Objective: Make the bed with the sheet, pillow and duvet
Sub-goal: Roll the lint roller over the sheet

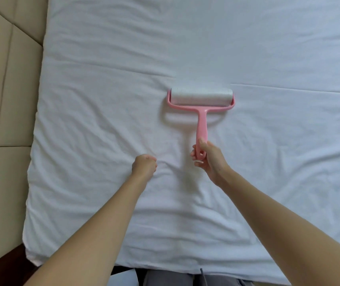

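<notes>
1. A white sheet is spread flat over the bed. It covers the whole top of the bed that shows. It has lots of small wrinkles, and one long crease runs across it just past the roller.
2. A pink lint roller lies on the sheet, near the middle of the bed. Its white roll touches the sheet. Its pink handle points back at the person.
3. The right hand grips the end of the pink handle. The fingers and thumb wrap round it.
4. The left hand is curled into a fist. It sits on the sheet, just to the left of the right hand. The two hands do not touch. The left hand is apart from the roller too.
5. Both bare arms reach out over the near edge of the bed.
6. A tan padded headboard stands along the left side of the bed, right against the sheet.
7. Grey trousers show at the bottom, by the near edge of the bed.
</notes>
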